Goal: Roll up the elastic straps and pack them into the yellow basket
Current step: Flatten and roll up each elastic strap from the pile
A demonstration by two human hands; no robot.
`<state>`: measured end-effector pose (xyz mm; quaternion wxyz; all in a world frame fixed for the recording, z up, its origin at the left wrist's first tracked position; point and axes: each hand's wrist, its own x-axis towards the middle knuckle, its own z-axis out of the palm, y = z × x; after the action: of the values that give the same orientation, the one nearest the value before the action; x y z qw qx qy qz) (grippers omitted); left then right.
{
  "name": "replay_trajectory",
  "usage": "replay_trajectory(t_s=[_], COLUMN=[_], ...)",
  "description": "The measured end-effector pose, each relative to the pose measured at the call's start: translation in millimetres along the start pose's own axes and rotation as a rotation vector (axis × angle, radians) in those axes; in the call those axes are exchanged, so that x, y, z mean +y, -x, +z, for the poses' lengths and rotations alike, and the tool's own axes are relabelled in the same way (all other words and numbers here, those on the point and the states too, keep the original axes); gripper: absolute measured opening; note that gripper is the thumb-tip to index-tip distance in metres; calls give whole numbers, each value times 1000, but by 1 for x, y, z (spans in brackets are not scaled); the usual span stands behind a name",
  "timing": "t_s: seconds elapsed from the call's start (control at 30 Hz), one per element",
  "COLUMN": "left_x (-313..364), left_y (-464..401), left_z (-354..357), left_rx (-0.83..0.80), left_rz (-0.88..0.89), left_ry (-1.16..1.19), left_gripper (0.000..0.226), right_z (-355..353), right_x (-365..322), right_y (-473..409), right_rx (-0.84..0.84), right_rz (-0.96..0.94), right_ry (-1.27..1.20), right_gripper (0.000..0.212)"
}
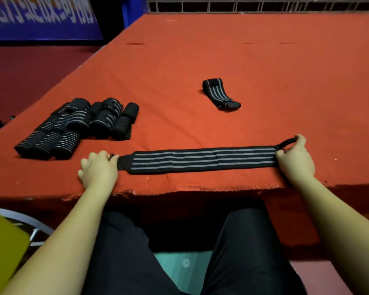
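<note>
Head cam looks down at a table covered in red cloth (222,50), and there's a black elastic strap with grey stripes (200,159) stretched out flat along the near edge. The left hand (99,168) has its fingers curled around the plain black end of it, and the right hand (294,159) pinches the other end, right where the little loop (287,142) sticks out. Off to the left sits a pile of rolled-up straps (77,126), all bunched together and touching. Farther back, well apart from everything else, one more strap (219,93) lies loosely folded. A yellow thing (2,243) peeks in at the bottom left, can't tell what exactly.
</note>
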<state>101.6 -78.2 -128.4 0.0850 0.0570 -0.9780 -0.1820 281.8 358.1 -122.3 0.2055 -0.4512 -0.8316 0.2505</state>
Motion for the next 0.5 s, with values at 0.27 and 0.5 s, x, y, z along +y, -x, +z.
replay_trajectory(t_s=[0.27,0.5], left_x=[10,96], left_y=[4,1], left_z=[1,-7], left_rx=[160,187], left_rz=[10,431], left_ry=[153,504], left_gripper=[31,5], right_z=[-2,11], right_x=[-6,-47], right_y=[-3,-38], right_rx=[72,65], right_rz=[-15,-269], right_ry=[76,123], right_gripper=[70,37])
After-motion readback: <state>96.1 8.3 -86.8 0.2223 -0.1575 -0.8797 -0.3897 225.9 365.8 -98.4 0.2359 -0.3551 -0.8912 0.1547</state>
